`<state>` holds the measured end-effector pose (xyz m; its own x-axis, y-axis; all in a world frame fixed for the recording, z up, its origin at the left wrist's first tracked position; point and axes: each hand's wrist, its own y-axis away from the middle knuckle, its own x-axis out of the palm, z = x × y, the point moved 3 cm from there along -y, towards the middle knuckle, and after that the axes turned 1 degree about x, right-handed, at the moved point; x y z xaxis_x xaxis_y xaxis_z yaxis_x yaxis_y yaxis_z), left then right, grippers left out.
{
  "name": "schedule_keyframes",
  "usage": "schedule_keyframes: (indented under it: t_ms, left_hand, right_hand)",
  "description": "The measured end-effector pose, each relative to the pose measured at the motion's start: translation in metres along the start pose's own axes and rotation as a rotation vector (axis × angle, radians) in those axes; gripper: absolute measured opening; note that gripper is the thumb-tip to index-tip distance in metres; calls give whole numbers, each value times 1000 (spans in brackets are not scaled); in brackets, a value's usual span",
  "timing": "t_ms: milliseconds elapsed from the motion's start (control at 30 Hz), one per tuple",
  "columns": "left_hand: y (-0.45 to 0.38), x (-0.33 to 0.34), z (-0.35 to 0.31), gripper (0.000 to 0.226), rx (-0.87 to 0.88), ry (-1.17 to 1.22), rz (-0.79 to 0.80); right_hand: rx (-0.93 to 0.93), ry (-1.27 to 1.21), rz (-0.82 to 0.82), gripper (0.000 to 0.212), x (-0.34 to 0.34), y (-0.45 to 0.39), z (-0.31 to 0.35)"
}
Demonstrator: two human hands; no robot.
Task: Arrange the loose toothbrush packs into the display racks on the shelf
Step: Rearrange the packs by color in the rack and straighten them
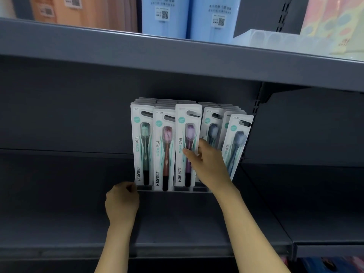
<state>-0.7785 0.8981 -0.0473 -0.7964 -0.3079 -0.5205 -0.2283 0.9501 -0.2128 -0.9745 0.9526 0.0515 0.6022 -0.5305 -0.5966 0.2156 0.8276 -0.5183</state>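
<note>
A display rack (157,189) stands on the grey shelf (59,213), filled with rows of white toothbrush packs. The front packs hold a green brush (142,142), a red brush (165,148), a purple brush (186,138) and blue-grey brushes (237,142). My right hand (206,164) pinches the purple pack at its right edge, thumb on the front, fingers behind. My left hand (122,201) grips the rack's front left corner. The rightmost blue-grey pack leans to the right.
A shelf board (177,54) hangs close above the packs. On it stand light blue boxes (165,16), an orange box (59,8) and a clear tray (275,40). A slotted upright (254,119) borders the rack on the right.
</note>
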Motion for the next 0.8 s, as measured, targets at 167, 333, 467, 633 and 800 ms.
schedule_keyframes:
  t_ms: [167,333,467,633,800]
  left_hand:
    - [0,0,0,20,-5,5,6]
    - [1,0,0,22,-12,-7,6]
    - [1,1,-1,22,-16,-5,19]
    - [1,1,0,21,-3,-10,13]
    - [-1,4,4,20,1,-17,9]
  right_hand:
    - [26,-23,-5,37,-4,-3,-5]
    - [59,-54,-5,38,-5,-4,-5]
    - [53,-34,-20,38,-3,-4,-5]
    - [54,-46,-1,38,-1,-5,-6]
    - [52,-45,-3,38,0,-5,-7]
